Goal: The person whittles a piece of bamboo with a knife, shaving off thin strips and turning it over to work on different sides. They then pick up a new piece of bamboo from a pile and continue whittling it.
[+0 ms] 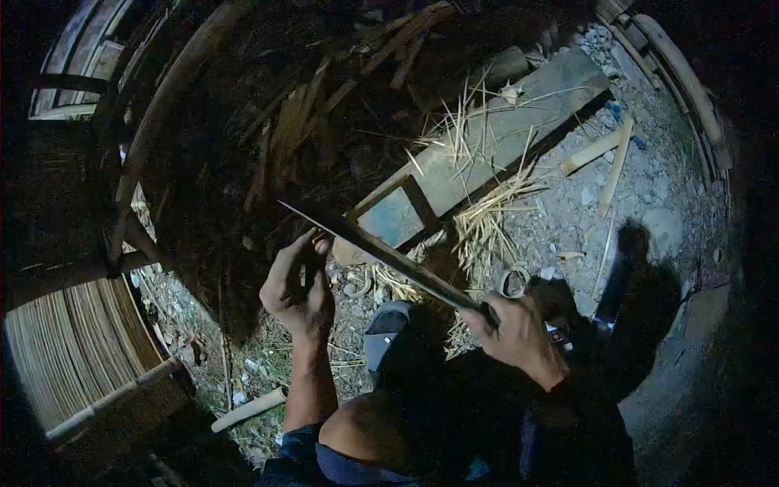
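Note:
My right hand (519, 339) is wrapped around the handle end of a long knife (381, 253). Its narrow blade slants up and to the left, with the tip beyond my left hand (299, 288). The thumb and fingertips of that hand are drawn together just below the blade, near its tip end; I cannot tell what small thing is pinched there. Beneath the blade lies the near end of a wooden plank (540, 97), with a rectangular opening framed in it. Thin pale strips (466, 142) are scattered over the plank.
A heap of shavings (491, 227) lies beside the plank. Split bamboo pieces (596, 152) are on the stony ground at right. A bamboo tube (249, 408) and a slatted bamboo panel (81, 349) are at lower left. My shoe (385, 337) stands close below the blade. Dark wood debris fills the back.

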